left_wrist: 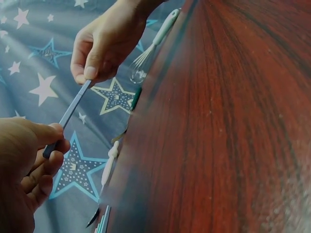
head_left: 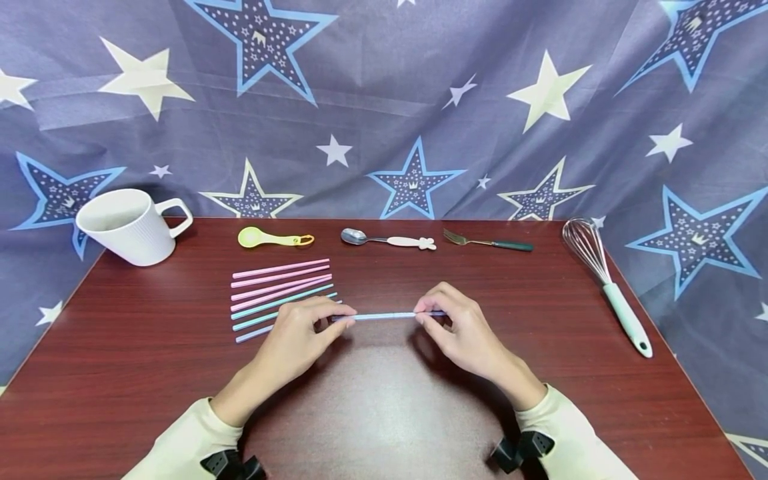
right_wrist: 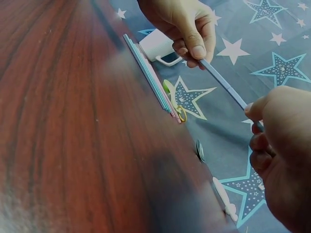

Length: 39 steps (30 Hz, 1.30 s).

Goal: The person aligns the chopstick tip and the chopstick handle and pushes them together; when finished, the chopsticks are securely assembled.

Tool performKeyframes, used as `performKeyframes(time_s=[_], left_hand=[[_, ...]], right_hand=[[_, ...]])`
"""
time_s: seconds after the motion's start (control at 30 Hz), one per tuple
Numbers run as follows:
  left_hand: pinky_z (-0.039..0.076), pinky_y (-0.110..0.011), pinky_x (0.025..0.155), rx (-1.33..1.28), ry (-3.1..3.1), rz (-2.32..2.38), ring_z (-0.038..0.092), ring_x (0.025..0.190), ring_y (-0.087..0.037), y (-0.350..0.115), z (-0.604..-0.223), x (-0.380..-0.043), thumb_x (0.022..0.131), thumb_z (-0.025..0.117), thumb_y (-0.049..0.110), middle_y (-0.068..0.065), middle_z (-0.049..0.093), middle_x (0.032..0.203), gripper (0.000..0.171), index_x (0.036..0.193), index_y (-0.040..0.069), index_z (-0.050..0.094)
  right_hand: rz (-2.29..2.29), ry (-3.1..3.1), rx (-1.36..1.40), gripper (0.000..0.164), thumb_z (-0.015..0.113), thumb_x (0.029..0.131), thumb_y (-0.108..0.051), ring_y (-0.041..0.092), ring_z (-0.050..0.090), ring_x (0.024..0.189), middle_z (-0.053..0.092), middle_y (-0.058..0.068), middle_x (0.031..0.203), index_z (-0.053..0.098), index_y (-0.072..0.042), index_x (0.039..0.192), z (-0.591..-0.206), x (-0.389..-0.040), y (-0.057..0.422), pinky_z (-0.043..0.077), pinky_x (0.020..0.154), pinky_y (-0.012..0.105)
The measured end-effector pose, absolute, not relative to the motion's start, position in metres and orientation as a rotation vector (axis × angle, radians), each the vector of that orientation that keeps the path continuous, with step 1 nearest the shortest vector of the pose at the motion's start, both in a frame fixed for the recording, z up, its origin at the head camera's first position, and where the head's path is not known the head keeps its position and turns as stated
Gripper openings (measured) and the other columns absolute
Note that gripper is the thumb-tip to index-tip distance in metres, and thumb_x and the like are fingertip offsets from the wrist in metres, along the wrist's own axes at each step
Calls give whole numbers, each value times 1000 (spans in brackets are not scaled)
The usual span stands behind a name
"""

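Note:
A thin pale-blue drinking straw [head_left: 384, 317] is held level above the middle of the table. The left hand [head_left: 300, 330] pinches its left end between thumb and fingers; the right hand [head_left: 462, 330] does the same near its right end. Both wrist views show the straw [left_wrist: 73, 108] stretched straight between the two hands, with fingertips covering parts near its ends. Beside and partly behind the left hand lies a row of more straws: pink straws [head_left: 281, 268], teal straws [head_left: 282, 303] and a lilac-blue straw [head_left: 255, 334].
Along the back of the brown table [head_left: 384, 413] lie a yellow measuring spoon [head_left: 273, 238], a white-handled spoon [head_left: 402, 241] and a green-handled fork [head_left: 498, 245]. A white mug [head_left: 135, 230] stands back left; a whisk [head_left: 621, 310] lies at the right edge. A star-patterned cloth [head_left: 360, 87] hangs behind.

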<state>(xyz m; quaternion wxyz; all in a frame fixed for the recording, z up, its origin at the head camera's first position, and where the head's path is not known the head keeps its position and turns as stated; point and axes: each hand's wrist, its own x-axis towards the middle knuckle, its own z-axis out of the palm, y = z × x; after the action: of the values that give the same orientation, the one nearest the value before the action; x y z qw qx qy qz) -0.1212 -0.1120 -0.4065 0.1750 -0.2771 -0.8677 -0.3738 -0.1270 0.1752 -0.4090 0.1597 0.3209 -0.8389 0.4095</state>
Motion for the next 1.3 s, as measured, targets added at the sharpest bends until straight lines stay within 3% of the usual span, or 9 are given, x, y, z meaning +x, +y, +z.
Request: performKeyframes(time_s=[0.3, 0.4, 0.6, 0.83, 1.0, 1.3], left_hand=[[33, -11, 53, -781, -2435, -1028, 41, 59, 4, -110, -409, -120, 87, 83, 15, 10, 66, 74, 9, 96, 15, 82], [32, -11, 52, -788, -2420, -1021, 39, 58, 4, -109, -409, -119, 86, 84, 14, 8, 70, 76, 10, 96, 15, 82], [40, -12, 59, -833, -2381, -1020, 56, 67, 0, -109, -413, -120, 85, 85, 13, 5, 79, 87, 10, 95, 15, 83], [45, -13, 63, -851, -2378, -1047, 67, 75, -2, -111, -417, -122, 85, 85, 13, 5, 80, 88, 11, 95, 15, 83], [43, -12, 61, -836, -2363, -1058, 61, 71, -1, -115, -418, -122, 85, 84, 11, 4, 80, 89, 12, 96, 16, 82], [41, -12, 61, -734, -2376, -1001, 58, 69, 2, -142, -413, -116, 81, 86, 9, 6, 79, 87, 17, 96, 18, 83]], right_hand=[[1210, -2365, 895, 17, 77, 89, 0, 8, 57, 77, 66, -3, 93, 73, -14, 96, -413, -127, 173, 44, 61, 17], [1220, -2359, 887, 15, 76, 89, 0, 7, 57, 77, 66, -3, 93, 73, -13, 96, -414, -126, 173, 44, 61, 16], [1235, -2391, 886, 2, 74, 94, -9, 5, 56, 80, 65, -4, 94, 73, -8, 96, -415, -126, 172, 42, 65, 15], [1206, -2354, 915, 14, 76, 89, 1, 7, 58, 80, 66, -3, 93, 72, -11, 96, -419, -126, 170, 45, 67, 16], [1210, -2383, 908, 13, 77, 90, -3, 7, 62, 84, 67, -4, 96, 73, -13, 97, -415, -128, 175, 48, 71, 16], [1284, -2367, 844, 13, 77, 89, 0, 5, 56, 75, 67, -5, 88, 75, -12, 93, -415, -134, 178, 42, 58, 22]])
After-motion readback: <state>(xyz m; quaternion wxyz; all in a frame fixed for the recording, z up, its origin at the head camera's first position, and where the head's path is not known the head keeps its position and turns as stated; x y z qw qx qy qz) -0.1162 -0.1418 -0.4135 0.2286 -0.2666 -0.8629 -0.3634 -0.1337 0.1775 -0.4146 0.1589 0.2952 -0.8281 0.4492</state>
